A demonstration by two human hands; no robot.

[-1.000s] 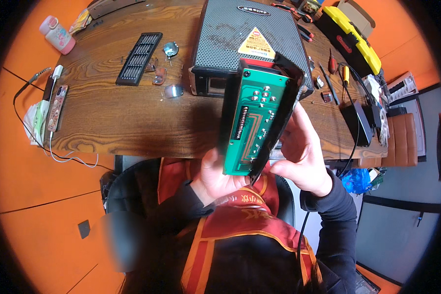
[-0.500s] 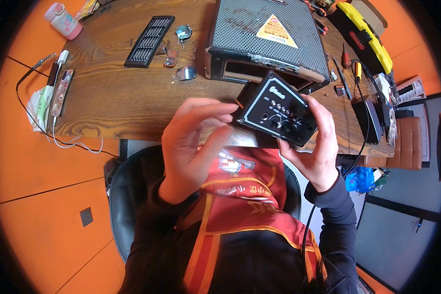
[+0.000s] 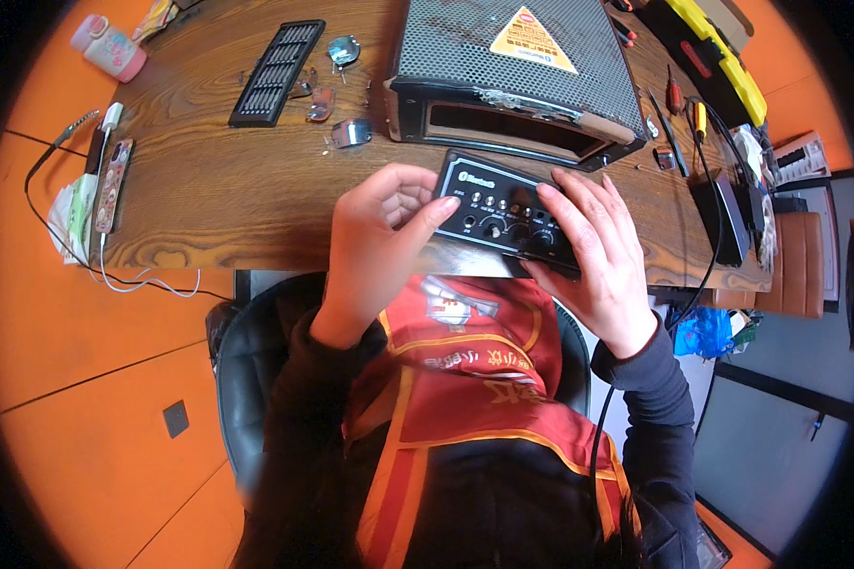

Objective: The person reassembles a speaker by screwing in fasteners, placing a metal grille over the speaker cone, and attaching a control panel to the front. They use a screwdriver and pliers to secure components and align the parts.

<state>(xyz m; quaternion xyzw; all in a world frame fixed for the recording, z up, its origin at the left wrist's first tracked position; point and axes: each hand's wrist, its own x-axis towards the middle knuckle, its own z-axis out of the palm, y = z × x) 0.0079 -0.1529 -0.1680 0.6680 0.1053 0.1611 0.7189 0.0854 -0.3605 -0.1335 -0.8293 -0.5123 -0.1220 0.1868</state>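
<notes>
- The black control panel (image 3: 508, 213) lay face up at the near edge of the wooden table (image 3: 228, 190), just in front of the open slot of the speaker cabinet (image 3: 512, 76).
- Its long axis ran from about 10 o'clock to 4 o'clock, the knobs and small sockets pointing up toward the camera; the end near the left hand sat higher in the picture than the end under the right hand.
- The left hand (image 3: 380, 237) was at the panel's 9 o'clock end, its grip loosely curled, the thumb tip resting on the panel's corner and the other fingers bent beside it; whether those fingers pressed the panel could not be told.
- The right hand (image 3: 588, 251) covered the panel's 3 o'clock end, its grip spread wide and flat, fingers laid over the face and the far edge, thumb under the near edge.
- At 11 o'clock from the panel lay a black slotted grille (image 3: 277, 59), with several small metal parts (image 3: 349, 133) between it and the cabinet.
- At 2 o'clock, screwdrivers (image 3: 685, 106) lay beside the cabinet, a yellow tool case (image 3: 721, 57) beyond them.
- A phone (image 3: 112, 185) with a white cable rested at the table's 9 o'clock end.
</notes>
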